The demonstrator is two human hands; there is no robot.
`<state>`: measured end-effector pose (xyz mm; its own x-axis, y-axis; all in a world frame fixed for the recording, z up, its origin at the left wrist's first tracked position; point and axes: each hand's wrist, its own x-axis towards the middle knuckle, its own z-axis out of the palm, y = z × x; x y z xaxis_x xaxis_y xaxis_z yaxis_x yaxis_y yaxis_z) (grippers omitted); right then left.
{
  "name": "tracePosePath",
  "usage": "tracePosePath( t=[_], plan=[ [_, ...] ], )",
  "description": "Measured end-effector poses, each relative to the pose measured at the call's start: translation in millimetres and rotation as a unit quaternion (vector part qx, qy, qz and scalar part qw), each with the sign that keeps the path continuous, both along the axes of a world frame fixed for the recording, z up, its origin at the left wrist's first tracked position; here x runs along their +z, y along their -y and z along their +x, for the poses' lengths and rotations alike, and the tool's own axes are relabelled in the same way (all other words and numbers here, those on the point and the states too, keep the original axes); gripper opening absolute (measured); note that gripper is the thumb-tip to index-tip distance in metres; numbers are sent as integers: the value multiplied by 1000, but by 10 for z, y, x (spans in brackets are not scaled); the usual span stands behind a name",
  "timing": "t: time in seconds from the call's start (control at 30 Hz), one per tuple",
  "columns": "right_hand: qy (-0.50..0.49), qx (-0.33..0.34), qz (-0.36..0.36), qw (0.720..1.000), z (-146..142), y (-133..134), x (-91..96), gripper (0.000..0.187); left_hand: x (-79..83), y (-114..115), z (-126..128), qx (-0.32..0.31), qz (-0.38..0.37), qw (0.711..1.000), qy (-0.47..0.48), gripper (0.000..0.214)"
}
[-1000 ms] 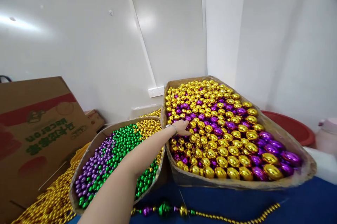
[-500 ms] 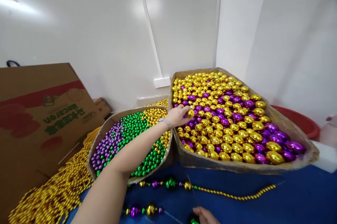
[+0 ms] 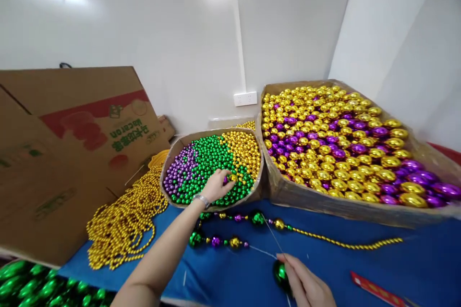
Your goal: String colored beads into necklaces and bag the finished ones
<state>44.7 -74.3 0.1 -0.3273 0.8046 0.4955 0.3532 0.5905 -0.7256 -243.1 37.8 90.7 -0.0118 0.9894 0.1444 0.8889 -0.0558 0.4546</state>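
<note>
My left hand point(image 3: 216, 185) hangs over the near side of a small cardboard box point(image 3: 173, 155) of small green, purple and gold beads, fingers curled round a gold bead point(image 3: 233, 178). My right hand point(image 3: 306, 285) is low in the view, pinching a large green bead point(image 3: 280, 273) on a thin thread point(image 3: 268, 230). On the blue cloth point(image 3: 396, 264) lies a partly strung strand point(image 3: 230, 241) of green, purple and gold beads, with a second strand point(image 3: 324, 240) of gold beads behind it.
A big cardboard box point(image 3: 324, 203) of large gold and purple beads sits at the right. Gold bead strings point(image 3: 122, 220) are heaped at the left beside flattened cartons point(image 3: 72, 124). Green beads point(image 3: 32, 288) show at the bottom left, a red strip point(image 3: 374, 288) at the bottom right.
My left hand picked a gold bead from the big box and came back to the small box. My view dropped, and my right hand with the green bead came into sight.
</note>
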Motion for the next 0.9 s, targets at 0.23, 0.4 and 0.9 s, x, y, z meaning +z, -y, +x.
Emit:
tracePosePath(
  t=[0.23,0.4,0.9],
  plan=[
    [70,-33,65,995,-49,91,20,24,22,558,161,-52,-75,723,685,35],
    [92,-25,110,989,-96,168,115,26,-129,895,355,-27,-100,629,771,31],
    [147,-10,149,978,-124,265,84,29,-221,1062,663,68,-4,513,856,12]
  ],
)
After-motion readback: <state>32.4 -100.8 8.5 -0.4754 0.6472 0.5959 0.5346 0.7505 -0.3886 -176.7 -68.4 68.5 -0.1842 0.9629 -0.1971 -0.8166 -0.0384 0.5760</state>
